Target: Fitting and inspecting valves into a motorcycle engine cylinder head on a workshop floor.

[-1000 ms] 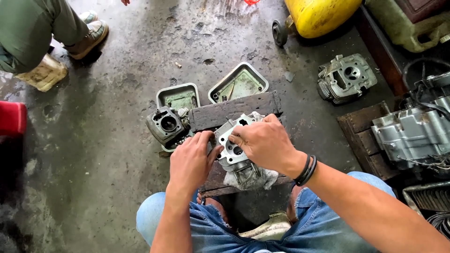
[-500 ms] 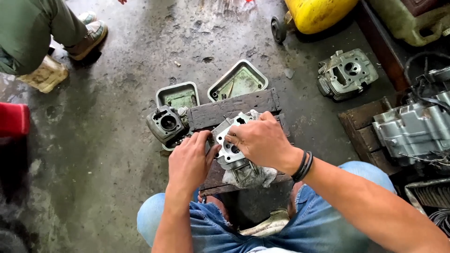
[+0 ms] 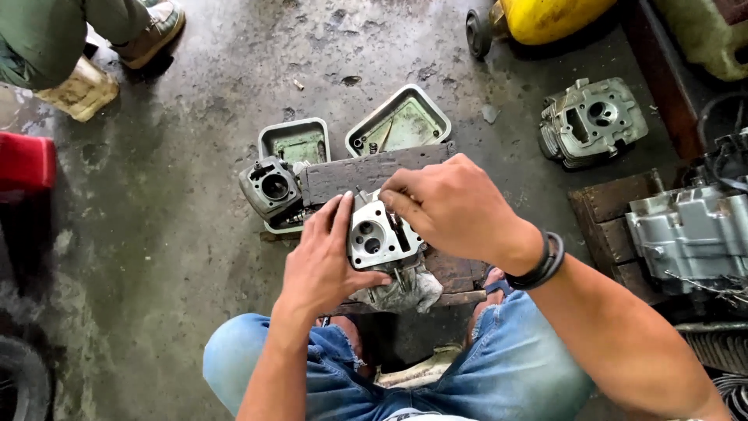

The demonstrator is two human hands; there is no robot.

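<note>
Head view: looks straight down at a person in torn blue jeans crouched over a wet, stained concrete floor (image 3: 179,234); both bare hands meet on one part

Held part: a silver cast-metal engine cylinder head (image 3: 375,238) with two round ports facing up; it rests on a grey crumpled rag (image 3: 405,290) over a dark weathered wooden block (image 3: 366,173), just in front of the person's knees

Left hand: the left hand (image 3: 323,261) lies against the cylinder head's left side; fingers curled round its edge, thumb hooked under the lower edge; a loose steadying grasp, not a tight fist

Right hand: the right hand (image 3: 452,204) comes over the top right of the cylinder head; fingertips pinched together at its upper edge; whether anything small sits between them I cannot tell; black bands (image 3: 544,261) circle the wrist

Left of the block: a second dark grey cylinder part with a round bore (image 3: 273,187), touching the block's left end

Behind the block: two shallow greenish metal trays with pale rims; the squarer tray (image 3: 294,142) on the left, the tilted tray (image 3: 399,121) on the right

Right side: a grey engine casting (image 3: 592,121) lying alone on the floor; a larger silver engine case (image 3: 689,234) on dark wooden planks, well apart from the hands

Top edge: a yellow tank with a small black wheel (image 3: 545,15)

Top left: another person's green trouser leg and worn shoe (image 3: 152,31); a red object (image 3: 27,160) at the left edge
</note>
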